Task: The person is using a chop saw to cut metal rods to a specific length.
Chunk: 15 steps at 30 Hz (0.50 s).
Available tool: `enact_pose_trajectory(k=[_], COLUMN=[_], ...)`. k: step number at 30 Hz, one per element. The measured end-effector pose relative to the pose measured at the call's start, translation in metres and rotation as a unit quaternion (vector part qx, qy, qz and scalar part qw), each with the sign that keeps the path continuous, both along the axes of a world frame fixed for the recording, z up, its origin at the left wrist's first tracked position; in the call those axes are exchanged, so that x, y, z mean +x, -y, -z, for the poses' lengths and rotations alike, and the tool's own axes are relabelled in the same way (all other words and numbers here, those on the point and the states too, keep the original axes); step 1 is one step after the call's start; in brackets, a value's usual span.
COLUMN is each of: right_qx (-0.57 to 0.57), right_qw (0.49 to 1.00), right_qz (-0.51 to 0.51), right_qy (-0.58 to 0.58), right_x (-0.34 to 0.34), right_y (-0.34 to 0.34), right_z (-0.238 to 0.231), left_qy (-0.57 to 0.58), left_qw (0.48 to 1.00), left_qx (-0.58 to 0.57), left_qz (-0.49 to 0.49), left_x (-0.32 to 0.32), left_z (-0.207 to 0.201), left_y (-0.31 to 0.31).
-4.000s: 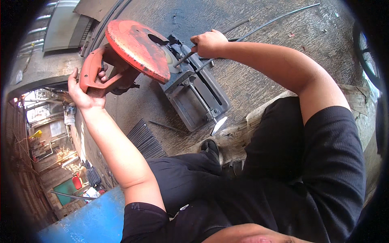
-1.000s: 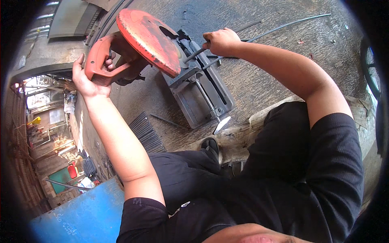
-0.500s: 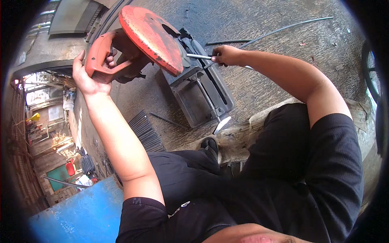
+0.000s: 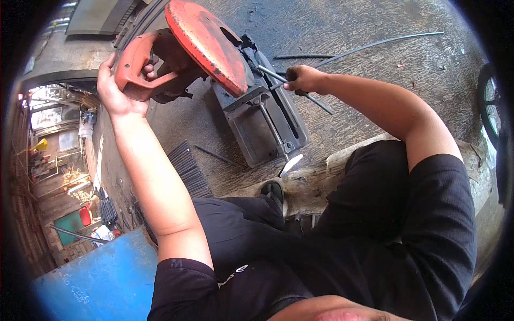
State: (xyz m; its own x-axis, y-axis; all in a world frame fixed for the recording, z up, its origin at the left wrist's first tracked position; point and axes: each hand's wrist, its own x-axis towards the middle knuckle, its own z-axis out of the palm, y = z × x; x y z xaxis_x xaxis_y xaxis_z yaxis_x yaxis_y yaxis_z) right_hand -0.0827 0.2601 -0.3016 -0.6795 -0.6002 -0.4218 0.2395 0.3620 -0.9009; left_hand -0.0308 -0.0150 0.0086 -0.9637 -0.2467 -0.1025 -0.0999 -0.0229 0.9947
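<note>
My left hand (image 4: pixel 120 99) is closed around the orange-red D-shaped handle (image 4: pixel 130 64) of a chop saw. The saw's worn red guard (image 4: pixel 206 45) is raised above its grey metal base (image 4: pixel 254 142), and it hides the blade. A clamp screw (image 4: pixel 273 125) with a pale crank handle runs along the base. To the right, my right hand (image 4: pixel 304 79) pinches a thin metal rod (image 4: pixel 318 102). The rod slants across the base, its far end beside the guard and its other end sticking out past my fingers.
A bundle of dark rods (image 4: pixel 190 168) lies left of the base, with a single loose rod (image 4: pixel 217 155) beside it. Beyond my right hand a long thin strip (image 4: pixel 385 43) curves over the floor. A blue panel (image 4: pixel 99 281) stands at lower left, and a wheel (image 4: pixel 486 101) at far right.
The rod has turned, so its end past my right hand now points more toward me. My right hand has shifted slightly right. The guard has risen a little, with my left hand still on the handle.
</note>
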Motion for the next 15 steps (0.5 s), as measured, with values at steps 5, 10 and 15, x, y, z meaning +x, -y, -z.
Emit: enact_pose_trajectory(k=[5,10,15], right_qx=[-0.017,-0.033,-0.032], right_qw=[0.999,0.997,0.996], right_qz=[-0.025,-0.044,-0.058], right_qy=[0.043,0.06,0.061], right_x=[0.01,0.018,0.019], right_y=[0.005,0.011,0.011], right_z=[-0.004,-0.014,-0.021], left_qy=[0.002,-0.003,-0.001], left_qw=[1.0,1.0,1.0], left_qx=[0.008,0.006,0.002], left_qz=[-0.003,-0.004,0.004], left_x=[0.0,0.001,0.001], left_z=[-0.001,0.0,-0.001], left_y=[-0.001,-0.005,-0.004])
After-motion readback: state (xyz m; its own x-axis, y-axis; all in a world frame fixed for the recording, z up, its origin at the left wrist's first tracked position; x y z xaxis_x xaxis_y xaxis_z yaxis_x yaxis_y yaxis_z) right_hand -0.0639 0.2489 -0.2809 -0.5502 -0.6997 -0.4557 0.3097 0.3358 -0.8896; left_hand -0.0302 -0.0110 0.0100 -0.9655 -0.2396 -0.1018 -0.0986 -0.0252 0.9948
